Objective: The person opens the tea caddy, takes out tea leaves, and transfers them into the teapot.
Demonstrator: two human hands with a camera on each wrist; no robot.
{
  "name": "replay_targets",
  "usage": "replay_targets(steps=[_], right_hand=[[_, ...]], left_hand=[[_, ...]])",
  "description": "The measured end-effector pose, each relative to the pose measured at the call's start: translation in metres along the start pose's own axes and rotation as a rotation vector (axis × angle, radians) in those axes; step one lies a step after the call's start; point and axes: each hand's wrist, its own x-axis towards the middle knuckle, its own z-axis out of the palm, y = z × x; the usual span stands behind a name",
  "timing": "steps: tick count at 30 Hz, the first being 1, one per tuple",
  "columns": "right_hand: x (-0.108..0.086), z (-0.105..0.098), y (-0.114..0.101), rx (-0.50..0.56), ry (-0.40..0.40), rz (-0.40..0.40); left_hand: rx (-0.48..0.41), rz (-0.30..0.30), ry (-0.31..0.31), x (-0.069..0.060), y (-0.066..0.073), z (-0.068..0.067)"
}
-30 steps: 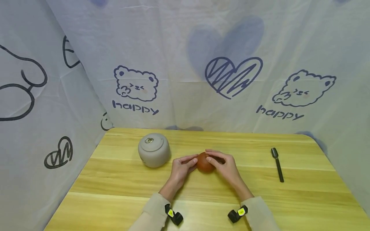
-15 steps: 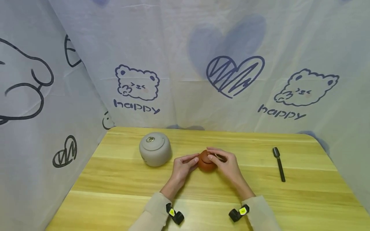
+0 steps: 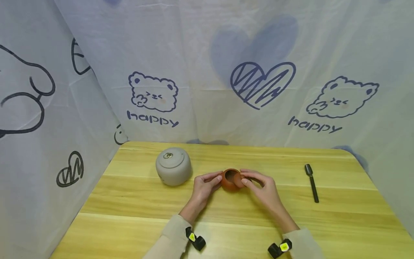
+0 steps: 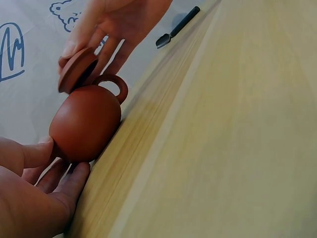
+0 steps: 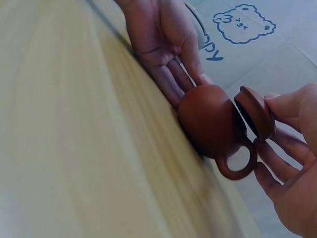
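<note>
Our right grip (image 3: 266, 187) is pinching a tilted lid (image 5: 260, 116) at the mouth of a red-brown teapot (image 3: 228, 186); our left grip (image 3: 202, 190) is holding the pot's far side.

The teapot is standing mid-desk (image 3: 233, 230), its mouth partly showing; we are unable to tell whether lid and rim are touching. For clean handling, we should be bracing the pot lightly and keeping the lid from knocking the rim or ring handle (image 5: 235, 175). Rightward, open desk is giving us room before the dark scoop (image 3: 312, 183); leftward, a grey canister (image 3: 173, 169) is crowding the left grip. The far edge is running behind, beside the cloth (image 3: 207, 118).
</note>
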Motion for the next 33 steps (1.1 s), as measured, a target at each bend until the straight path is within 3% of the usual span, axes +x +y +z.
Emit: replay_targets(steps=[11,18,22,33], right_hand=[[-0.025,-0.015,0.002,-0.017,0.039,-0.073],[-0.037,-0.02,0.005,-0.037,0.032,0.021],[-0.04,-0.02,0.008,-0.101,0.005,0.05],[-0.039,-0.019,0.012,-0.157,-0.062,0.015]], left_hand=[[-0.004,-0.006,-0.004,0.0,0.0,-0.001],[-0.004,0.003,-0.008,0.001,-0.001,-0.001],[-0.011,-0.002,-0.011,0.001,0.0,-0.001],[-0.004,0.0,-0.013,-0.001,0.003,-0.001]])
